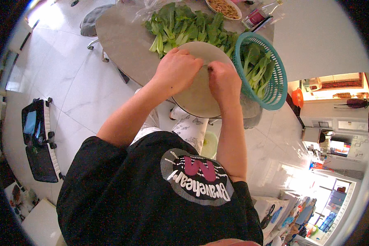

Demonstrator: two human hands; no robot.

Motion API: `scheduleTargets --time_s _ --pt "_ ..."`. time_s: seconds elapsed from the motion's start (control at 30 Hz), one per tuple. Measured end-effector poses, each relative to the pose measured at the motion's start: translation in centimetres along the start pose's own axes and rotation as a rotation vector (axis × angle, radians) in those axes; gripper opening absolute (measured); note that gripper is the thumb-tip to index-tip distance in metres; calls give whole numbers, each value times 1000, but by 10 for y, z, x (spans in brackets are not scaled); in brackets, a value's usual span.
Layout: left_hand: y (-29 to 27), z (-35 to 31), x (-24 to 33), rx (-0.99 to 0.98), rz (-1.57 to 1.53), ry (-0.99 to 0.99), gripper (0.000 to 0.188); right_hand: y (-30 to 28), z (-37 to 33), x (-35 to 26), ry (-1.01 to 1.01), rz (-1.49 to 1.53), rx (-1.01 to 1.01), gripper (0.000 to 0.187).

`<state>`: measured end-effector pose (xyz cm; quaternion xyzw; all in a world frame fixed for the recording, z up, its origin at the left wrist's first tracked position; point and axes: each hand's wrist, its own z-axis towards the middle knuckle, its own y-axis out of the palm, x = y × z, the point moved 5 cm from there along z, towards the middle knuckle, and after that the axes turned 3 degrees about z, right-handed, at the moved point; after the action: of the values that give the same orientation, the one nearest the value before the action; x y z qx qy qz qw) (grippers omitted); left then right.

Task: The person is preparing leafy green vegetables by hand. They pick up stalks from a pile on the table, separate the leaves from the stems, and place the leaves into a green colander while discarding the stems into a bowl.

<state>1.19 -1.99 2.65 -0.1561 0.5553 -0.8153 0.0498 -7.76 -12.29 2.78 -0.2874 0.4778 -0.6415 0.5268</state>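
Observation:
My left hand (178,67) and my right hand (225,82) are close together, a small gap between them, over a round grey-beige thing (197,102) with a thin dark rim. I cannot tell whether it is a board or a shallow basin. Both hands are closed, fingertips turned inward. Whatever they pinch is hidden or too small to name; a small dark spot shows by my right fingertips. Leafy greens (184,26) with pale stems lie in a row just beyond my hands. Right of my right hand, a teal plastic basket (279,78) holds more greens (256,69), tilted toward me.
The greens lie on a grey table (123,37) with a curved edge. At its far side are a bowl of brown food (225,8), a bottle (260,14) and clear plastic (153,8). A pale green container (210,144) sits below. An open black suitcase (39,139) lies on the tiled floor.

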Motion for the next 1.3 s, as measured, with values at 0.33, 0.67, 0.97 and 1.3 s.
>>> scheduleTargets --time_s 0.33,0.67,0.97,1.3 --pt "1 -2 0 -18 -33 -112 41 1 1 7 251 354 -65 13" --pt "-7 -1 -6 80 -355 -95 39 -8 -6 12 609 1324 38 12" --pt "-4 2 -8 188 -437 -26 24 -4 -8 6 415 1100 -45 11" --pt "-11 2 -3 66 -381 -66 24 -14 -11 -1 389 877 146 10"
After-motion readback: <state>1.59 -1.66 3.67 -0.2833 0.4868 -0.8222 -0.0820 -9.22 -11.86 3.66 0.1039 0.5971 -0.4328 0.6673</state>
